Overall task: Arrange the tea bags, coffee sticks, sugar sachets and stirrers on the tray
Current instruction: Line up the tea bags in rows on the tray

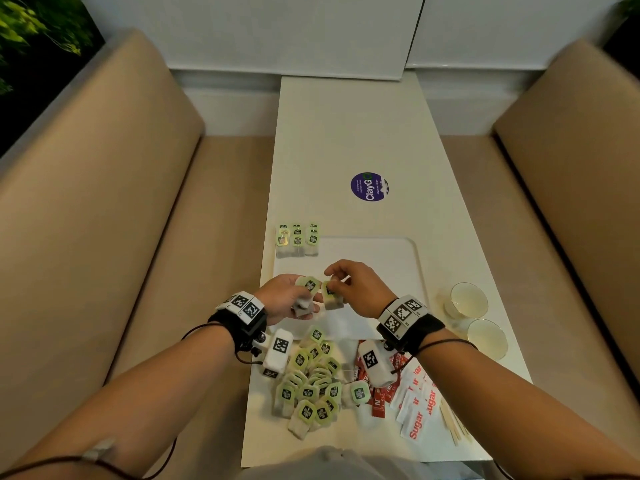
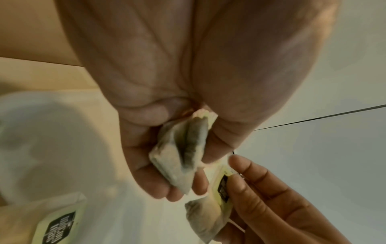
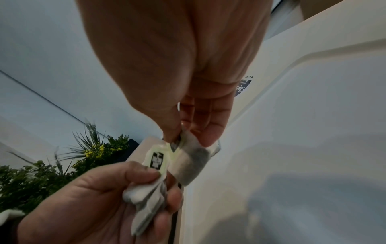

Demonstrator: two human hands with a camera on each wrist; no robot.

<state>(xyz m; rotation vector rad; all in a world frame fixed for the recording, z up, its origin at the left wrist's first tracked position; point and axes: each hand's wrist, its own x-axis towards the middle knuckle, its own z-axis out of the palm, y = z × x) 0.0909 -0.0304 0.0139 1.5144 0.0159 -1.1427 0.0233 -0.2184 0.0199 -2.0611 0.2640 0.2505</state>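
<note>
From my seat, the tray (image 1: 408,265) sits mid-table (image 1: 346,133), tea bag rows (image 1: 297,239) at its 10 o'clock corner. The loose tea bag pile (image 1: 311,386) lies at 6 o'clock, sugar sachets (image 1: 417,403) and stirrers (image 1: 455,426) at 5, two cups (image 1: 476,317) at 3, a sticker (image 1: 369,187) at 12.

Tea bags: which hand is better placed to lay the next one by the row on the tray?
Right, probably. The right hand pinches a single tea bag and hangs over the tray. The left hand grips a bunch of tea bags, so it would need to separate one first.
</note>
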